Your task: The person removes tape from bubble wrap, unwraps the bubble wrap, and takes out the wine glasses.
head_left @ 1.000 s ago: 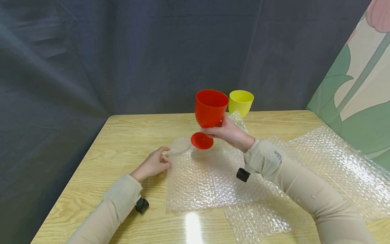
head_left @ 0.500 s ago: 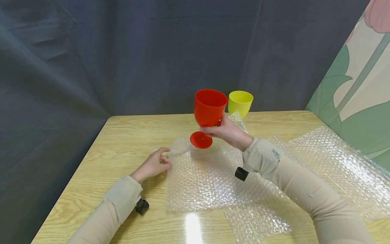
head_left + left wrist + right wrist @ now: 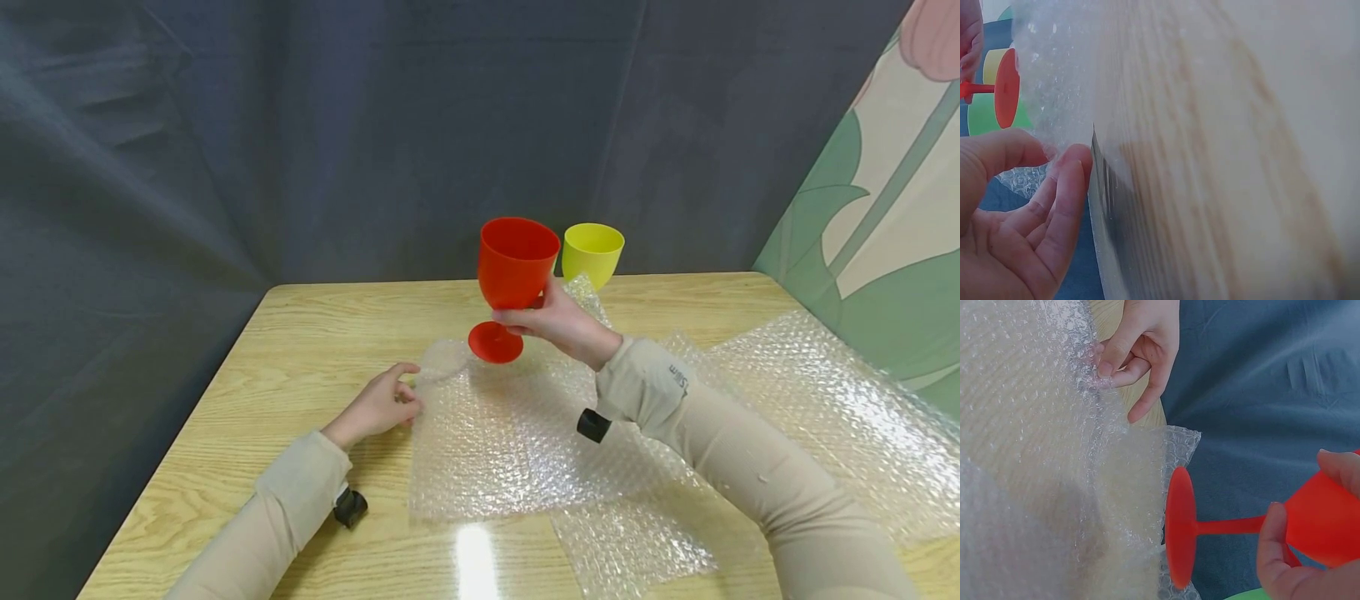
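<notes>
A red plastic goblet (image 3: 517, 271) is held upright over the bubble wrap by my right hand (image 3: 566, 327), whose fingers curl round the stem just under the bowl. Its round foot (image 3: 1180, 528) hangs close over the sheet in the right wrist view. My left hand (image 3: 378, 402) pinches the left edge of the bubble wrap (image 3: 510, 450) between thumb and fingers. A small corner of that sheet sticks up beyond the fingertips. Behind the right hand a yellow cup (image 3: 592, 254) stands at the far table edge, its lower part hidden by wrap.
More bubble wrap (image 3: 847, 417) covers the right side of the wooden table (image 3: 322, 325), and another piece (image 3: 637, 542) lies toward the front. In the left wrist view something green (image 3: 982, 115) shows behind the goblet. A dark curtain (image 3: 450, 142) hangs behind the table.
The right hand and the red goblet have shifted very slightly left and up. The left hand keeps its place at the wrap's edge.
</notes>
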Available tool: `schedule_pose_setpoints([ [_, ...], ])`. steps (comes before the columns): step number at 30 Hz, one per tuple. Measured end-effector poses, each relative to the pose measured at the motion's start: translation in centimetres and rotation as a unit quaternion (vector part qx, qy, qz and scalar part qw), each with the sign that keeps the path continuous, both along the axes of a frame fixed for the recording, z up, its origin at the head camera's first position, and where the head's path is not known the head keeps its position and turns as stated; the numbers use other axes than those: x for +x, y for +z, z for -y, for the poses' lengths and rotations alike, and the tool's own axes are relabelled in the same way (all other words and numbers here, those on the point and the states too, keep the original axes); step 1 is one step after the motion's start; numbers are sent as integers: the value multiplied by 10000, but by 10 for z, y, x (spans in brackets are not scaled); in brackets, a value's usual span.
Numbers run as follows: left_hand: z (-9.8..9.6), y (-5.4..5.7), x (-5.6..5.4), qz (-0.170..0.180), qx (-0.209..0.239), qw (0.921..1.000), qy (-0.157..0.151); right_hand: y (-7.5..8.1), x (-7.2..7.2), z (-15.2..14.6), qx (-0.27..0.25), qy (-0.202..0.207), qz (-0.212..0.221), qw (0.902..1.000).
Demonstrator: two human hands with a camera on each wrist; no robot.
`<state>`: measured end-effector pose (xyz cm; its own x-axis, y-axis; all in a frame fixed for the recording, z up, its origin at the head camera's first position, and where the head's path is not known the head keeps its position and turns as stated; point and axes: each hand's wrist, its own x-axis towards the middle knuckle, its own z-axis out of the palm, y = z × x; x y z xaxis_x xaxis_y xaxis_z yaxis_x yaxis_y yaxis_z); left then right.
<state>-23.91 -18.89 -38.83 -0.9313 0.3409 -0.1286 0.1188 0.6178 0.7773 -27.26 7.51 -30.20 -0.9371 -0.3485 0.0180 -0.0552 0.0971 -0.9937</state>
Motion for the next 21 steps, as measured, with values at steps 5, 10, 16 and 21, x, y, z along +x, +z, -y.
schedule_pose_setpoints([
  [5, 0, 0, 0, 49, 21, 10000, 6, 0, -1, 1, -14, -25, 62, 10000],
  [10, -1, 0, -1, 59, 15, 10000, 12, 1, -3, 1, -56, -39, 63, 10000],
  [16, -1, -1, -1, 15, 16, 10000, -13, 1, -5, 0, -65, -71, 50, 9999],
  [21, -1, -2, -1, -16, -13, 10000, -59, 1, -7, 0, -68, -95, 78, 9999],
])
